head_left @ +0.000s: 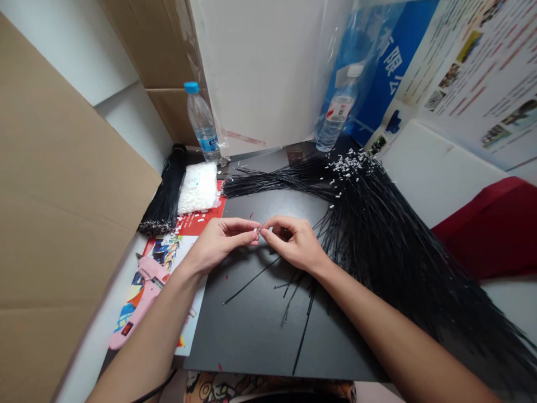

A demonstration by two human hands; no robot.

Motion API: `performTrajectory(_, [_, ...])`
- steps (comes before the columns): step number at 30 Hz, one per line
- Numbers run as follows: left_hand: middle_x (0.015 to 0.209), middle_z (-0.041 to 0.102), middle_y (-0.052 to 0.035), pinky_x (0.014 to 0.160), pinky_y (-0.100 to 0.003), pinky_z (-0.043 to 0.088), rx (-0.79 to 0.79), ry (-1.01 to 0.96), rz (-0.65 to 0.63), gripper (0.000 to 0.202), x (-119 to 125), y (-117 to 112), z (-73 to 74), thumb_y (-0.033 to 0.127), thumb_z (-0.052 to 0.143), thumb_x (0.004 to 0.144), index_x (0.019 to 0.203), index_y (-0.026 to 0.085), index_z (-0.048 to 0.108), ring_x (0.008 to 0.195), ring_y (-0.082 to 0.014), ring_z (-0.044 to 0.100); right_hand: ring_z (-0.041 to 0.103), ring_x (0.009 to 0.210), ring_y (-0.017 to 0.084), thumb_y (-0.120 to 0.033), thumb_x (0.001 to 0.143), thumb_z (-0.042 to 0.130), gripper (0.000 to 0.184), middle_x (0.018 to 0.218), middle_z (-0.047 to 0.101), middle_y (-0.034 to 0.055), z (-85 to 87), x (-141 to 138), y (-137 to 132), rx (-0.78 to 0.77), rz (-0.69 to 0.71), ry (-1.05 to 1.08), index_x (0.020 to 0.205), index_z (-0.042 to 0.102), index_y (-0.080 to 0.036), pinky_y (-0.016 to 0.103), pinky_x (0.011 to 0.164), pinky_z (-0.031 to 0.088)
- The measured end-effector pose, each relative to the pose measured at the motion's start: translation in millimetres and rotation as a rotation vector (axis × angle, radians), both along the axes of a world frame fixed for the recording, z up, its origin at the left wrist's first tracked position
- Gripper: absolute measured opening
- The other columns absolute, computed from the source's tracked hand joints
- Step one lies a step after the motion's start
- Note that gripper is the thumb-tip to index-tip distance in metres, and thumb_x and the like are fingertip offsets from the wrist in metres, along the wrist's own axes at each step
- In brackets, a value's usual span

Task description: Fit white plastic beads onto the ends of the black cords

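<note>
Far left: cardboard panel (62,184), then pink glue gun (140,307) on its side on a printed sheet (195,224), partly behind the left forearm. Power state unknown; if it's hot, an elbow shift could mean a burn or a scorched sheet.

Behind it, a tied-looking black bundle (166,193), pale ends toward the near side. Just beside that, clear bag (198,187) of small white pieces, some loose around it. A snag there could scatter more. Blue-capped bottle (202,120) stands right behind; a knock would put water on bag and sheet.

Center: left hand (224,238) pinching a small pale piece (257,230) between thumb and fingertips, up off the surface (251,341). Right hand (296,240) meets it, thumb and finger pressed together on a thin end (260,229). Too small to tell how well the two are joined. Main risk: piece slips or sits crooked, caused by the tiny grip area and fingers covering the fit.

Behind the hands, crossed black strands (277,183); nearer, loose strands (251,281) that a wrist could drag.

Right: white-capped bottle (337,112), then a big fanned pile (377,235) with white tips, right forearm close alongside. Sleeve-level contact could tangle it. Dark red cloth (490,229) beyond.
</note>
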State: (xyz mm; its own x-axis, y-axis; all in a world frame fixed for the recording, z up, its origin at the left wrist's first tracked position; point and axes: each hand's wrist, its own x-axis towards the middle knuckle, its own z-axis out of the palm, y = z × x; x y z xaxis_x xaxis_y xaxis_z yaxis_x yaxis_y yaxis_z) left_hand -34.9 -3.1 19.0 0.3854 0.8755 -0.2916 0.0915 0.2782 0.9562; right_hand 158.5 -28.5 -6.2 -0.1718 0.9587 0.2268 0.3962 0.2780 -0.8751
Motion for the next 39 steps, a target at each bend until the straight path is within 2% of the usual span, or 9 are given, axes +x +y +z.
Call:
performTrajectory(7, [0.081,0.077,-0.0041,0.075,-0.029,0.056,0.044,-0.008,0.018,0.028,1.9,0.5,0.0,0.033,0.09,0.064,0.083,0.017,0.078,0.071,-0.0147,0.07,0.036,0.048,0.007,-0.031,0.088,0.06,0.021,0.054,0.046,-0.0051,-0.2,-1.3,-1.0,-0.012,0.022,0.009,0.081,0.07,-0.015,0.021,0.048,0.028])
performTrajectory(10, [0.085,0.078,-0.0052,0.076,-0.031,0.057,0.029,-0.01,0.044,0.03,2.4,0.3,0.0,0.035,0.09,0.064,0.085,0.017,0.079,0.071,-0.0155,0.071,0.036,0.048,0.006,-0.031,0.088,0.059,0.021,0.055,0.048,-0.0044,0.6,-1.5,-1.0,-0.023,0.023,0.022,0.08,0.07,-0.014,0.021,0.047,0.028])
performTrajectory(16, [0.08,0.078,-0.0052,0.081,-0.031,0.058,0.0,-0.033,0.021,0.032,0.2,0.3,-1.8,0.036,0.09,0.065,0.09,0.017,0.081,0.074,-0.0157,0.072,0.039,0.05,0.006,-0.03,0.089,0.06,0.02,0.059,0.055,-0.0028,-0.7,-1.5,-1.0,-0.036,0.054,0.064,0.081,0.069,-0.014,0.019,0.047,0.03])
performTrajectory(18, [0.081,0.078,-0.0049,0.08,-0.029,0.057,-0.007,-0.05,0.008,0.031,-0.2,0.5,-3.0,0.035,0.089,0.066,0.091,0.018,0.081,0.074,-0.0149,0.072,0.041,0.05,0.006,-0.027,0.089,0.06,0.017,0.062,0.058,-0.0021,-2.2,-1.1,-1.4,0.036,0.046,0.044,0.08,0.069,-0.015,0.019,0.049,0.032])
performTrajectory(22, [0.081,0.078,-0.0044,0.079,-0.028,0.057,-0.01,-0.079,-0.007,0.029,-0.3,0.3,-4.1,0.034,0.089,0.067,0.09,0.018,0.08,0.074,-0.0141,0.071,0.049,0.056,0.007,-0.019,0.088,0.062,0.011,0.069,0.065,0.0002,-4.6,1.2,-1.8,0.349,0.013,-0.09,0.08,0.069,-0.016,0.02,0.055,0.038])
performTrajectory(26, [0.08,0.076,-0.0035,0.077,-0.028,0.058,-0.001,-0.097,-0.014,0.029,-0.7,0.5,-4.2,0.035,0.088,0.068,0.089,0.017,0.079,0.072,-0.0139,0.071,0.055,0.062,0.01,-0.018,0.092,0.06,0.013,0.07,0.067,0.0013,-4.9,3.9,-1.3,0.611,-0.012,-0.281,0.083,0.07,-0.017,0.023,0.062,0.042])
performTrajectory(30, [0.081,0.075,-0.0023,0.077,-0.027,0.057,-0.002,-0.108,-0.02,0.027,-1.5,1.1,-5.1,0.034,0.087,0.07,0.089,0.018,0.079,0.072,-0.013,0.071,0.054,0.062,0.011,-0.018,0.094,0.059,0.018,0.07,0.069,0.0012,-5.4,4.4,-0.7,0.726,-0.068,-0.439,0.079,0.07,-0.019,0.024,0.061,0.042])
performTrajectory(33, [0.081,0.075,-0.0022,0.077,-0.027,0.057,0.001,-0.103,-0.02,0.026,-1.6,0.9,-4.8,0.033,0.086,0.071,0.09,0.017,0.078,0.071,-0.0129,0.071,0.055,0.063,0.011,-0.02,0.095,0.058,0.018,0.071,0.07,0.0013,-5.7,3.5,-1.5,0.676,-0.057,-0.403,0.081,0.07,-0.02,0.025,0.063,0.043])
performTrajectory(39, [0.085,0.076,-0.0053,0.081,-0.03,0.057,0.032,-0.052,-0.039,0.024,-0.8,-0.6,-1.3,0.031,0.084,0.074,0.092,0.016,0.078,0.075,-0.0145,0.071,0.055,0.063,0.012,-0.025,0.093,0.058,0.016,0.074,0.069,0.0025,-2.6,1.2,-5.0,0.395,-0.004,-0.179,0.083,0.069,-0.019,0.027,0.064,0.043])
